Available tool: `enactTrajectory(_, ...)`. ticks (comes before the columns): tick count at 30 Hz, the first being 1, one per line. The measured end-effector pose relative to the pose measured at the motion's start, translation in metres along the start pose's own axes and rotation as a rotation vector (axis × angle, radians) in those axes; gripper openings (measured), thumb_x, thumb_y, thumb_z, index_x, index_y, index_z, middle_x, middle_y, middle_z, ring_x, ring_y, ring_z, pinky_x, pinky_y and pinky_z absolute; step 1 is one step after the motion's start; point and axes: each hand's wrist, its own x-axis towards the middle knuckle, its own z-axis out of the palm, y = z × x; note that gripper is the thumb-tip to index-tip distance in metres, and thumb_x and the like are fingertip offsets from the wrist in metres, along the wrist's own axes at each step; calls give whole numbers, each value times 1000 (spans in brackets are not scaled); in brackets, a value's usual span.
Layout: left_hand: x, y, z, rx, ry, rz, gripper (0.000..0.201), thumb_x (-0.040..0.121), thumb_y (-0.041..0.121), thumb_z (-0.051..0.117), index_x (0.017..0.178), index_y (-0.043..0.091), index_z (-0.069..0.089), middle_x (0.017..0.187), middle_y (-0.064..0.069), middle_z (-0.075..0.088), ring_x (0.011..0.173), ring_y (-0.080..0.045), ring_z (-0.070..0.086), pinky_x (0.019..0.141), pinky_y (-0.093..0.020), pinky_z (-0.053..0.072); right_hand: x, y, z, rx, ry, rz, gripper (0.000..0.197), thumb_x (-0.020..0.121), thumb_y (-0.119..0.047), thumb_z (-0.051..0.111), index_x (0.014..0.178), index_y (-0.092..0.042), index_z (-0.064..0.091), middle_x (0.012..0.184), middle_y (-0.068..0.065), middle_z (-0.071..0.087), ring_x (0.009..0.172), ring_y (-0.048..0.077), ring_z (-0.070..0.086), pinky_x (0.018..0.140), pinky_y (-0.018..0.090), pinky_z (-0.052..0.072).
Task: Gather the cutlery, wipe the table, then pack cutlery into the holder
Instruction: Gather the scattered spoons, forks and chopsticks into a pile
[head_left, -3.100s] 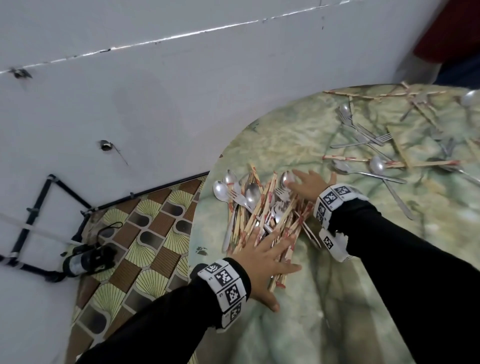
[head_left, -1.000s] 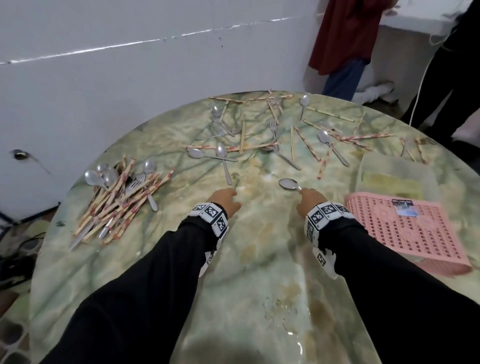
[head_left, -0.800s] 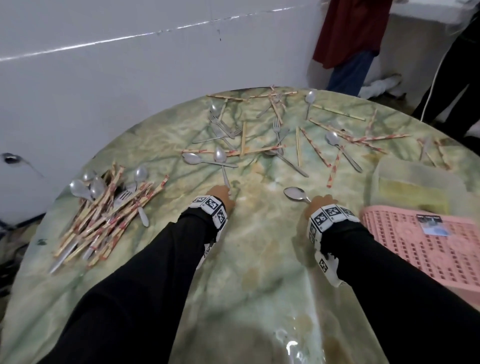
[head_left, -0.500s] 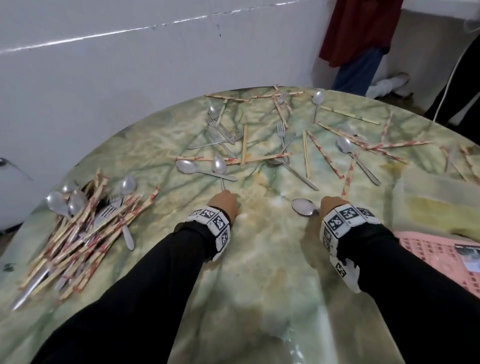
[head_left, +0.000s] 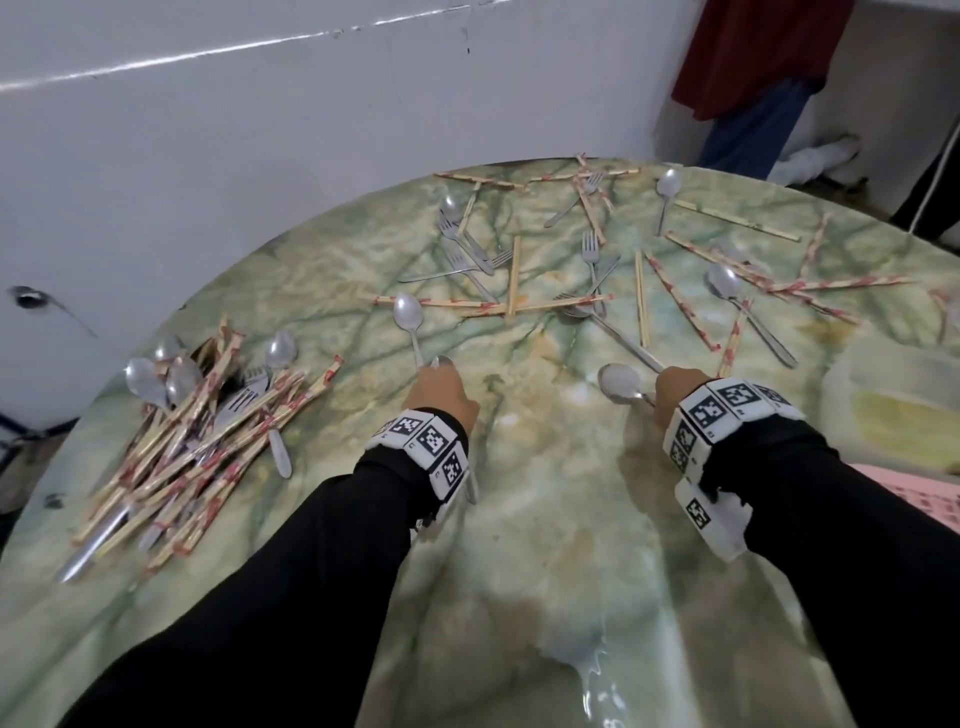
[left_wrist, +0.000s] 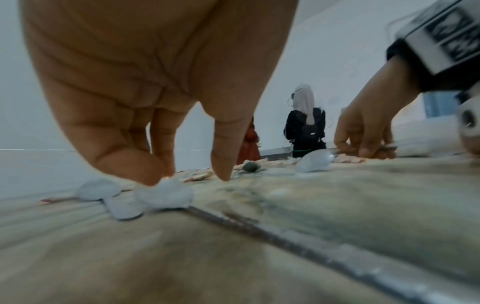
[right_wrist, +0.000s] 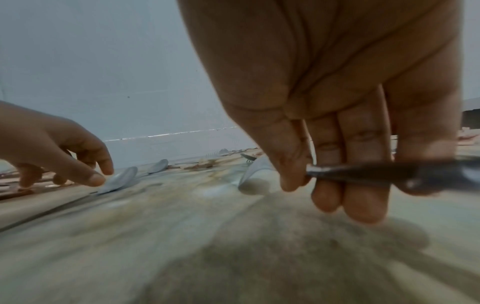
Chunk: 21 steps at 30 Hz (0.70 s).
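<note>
Our right hand (right_wrist: 335, 115) pinched a spoon (head_left: 619, 383) by its handle, thumb and fingers curled round it, bowl just off the table (head_left: 545, 545) near mid-table. Our left hand (head_left: 440, 391) had its fingertips (left_wrist: 153, 172) down on the bowl of a second spoon (left_wrist: 163, 195) lying flat; whether it gripped that spoon we could not tell. A gathered pile (head_left: 192, 431) lay at the left edge, loose cutlery (head_left: 592, 270) across the far side.

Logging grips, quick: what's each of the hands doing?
Left hand: fingertips pressing a spoon on the table.
Right hand: pinching a spoon handle.
</note>
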Motion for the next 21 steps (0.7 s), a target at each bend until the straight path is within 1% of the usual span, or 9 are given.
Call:
enactTrajectory(1, 2, -1, -3, -46, 21, -22, 40, 88, 19, 56, 122, 3, 43, 124, -18, 46, 105, -32, 56, 79, -32, 48, -1, -4, -5, 0, 4, -2, 22, 96, -7, 43, 95, 6, 60, 62, 7, 43, 75, 23, 51, 76, 34, 47)
enactTrajectory(3, 5, -3, -4, -33, 15, -51, 39, 88, 25, 59, 118, 4, 46, 122, -17, 45, 107, -32, 54, 82, -32, 46, 3, -9, -8, -27, 16, -48, 23, 94, -6, 44, 106, 6, 59, 61, 4, 40, 65, 22, 47, 61, 28, 42)
enactTrajectory(5, 7, -5, -3, -24, 13, -65, 38, 88, 25, 60, 117, 3, 48, 120, -17, 47, 107, -32, 55, 81, -32, 46, 5, -14, -11, -16, 5, -74, 25, 95, -5, 42, 112, 6, 57, 77, 10, 52, 74, 25, 51, 66, 27, 39)
enactTrajectory(7, 8, -4, -3, -69, 17, -51, 22, 88, 15, 58, 106, 2, 55, 115, -18, 56, 101, -32, 60, 75, -32, 47, 6, -18, -9, 36, 32, -90, 26, 95, -7, 40, 114, 5, 54, 100, 18, 60, 87, 32, 57, 73, 32, 42)
enactTrajectory(10, 7, 1, -6, -61, 11, -38, 10, 88, -1, 48, 87, -3, 57, 113, -19, 62, 102, -32, 62, 83, -33, 50, 8, -24, -7, 104, 59, -82, 27, 95, -10, 41, 115, 4, 53, 115, 21, 59, 91, 33, 57, 76, 33, 44)
enactTrajectory(13, -3, 8, -7, 60, 40, 6, 24, 91, -3, 44, 113, -3, 52, 121, -17, 57, 109, -30, 59, 86, -32, 48, 11, -28, -5, 162, 101, -83, 26, 93, -9, 44, 114, 2, 55, 114, 21, 59, 98, 35, 59, 78, 34, 46)
enactTrajectory(16, -3, 6, -9, 34, 86, 1, 30, 93, -1, 40, 122, -2, 46, 120, -17, 57, 108, -31, 59, 85, -33, 48, 15, -30, -7, 242, 158, -79, 25, 91, -10, 48, 111, 1, 58, 111, 22, 60, 98, 36, 60, 78, 34, 47)
enactTrajectory(18, 3, 1, -17, -179, 141, -53, 38, 95, 1, 33, 133, 2, 34, 117, -19, 57, 105, -33, 58, 84, -36, 47, 18, -33, -13, 297, 204, -103, 25, 92, -15, 48, 107, 1, 61, 107, 22, 62, 96, 37, 60, 76, 34, 46)
enactTrajectory(21, 18, -5, -35, -681, 191, -143, 44, 98, 10, 27, 143, 12, 22, 119, -22, 53, 100, -36, 57, 80, -41, 48, 21, -45, -23, 340, 283, -196, 30, 97, -19, 41, 107, 2, 61, 105, 25, 62, 98, 38, 57, 72, 32, 39)
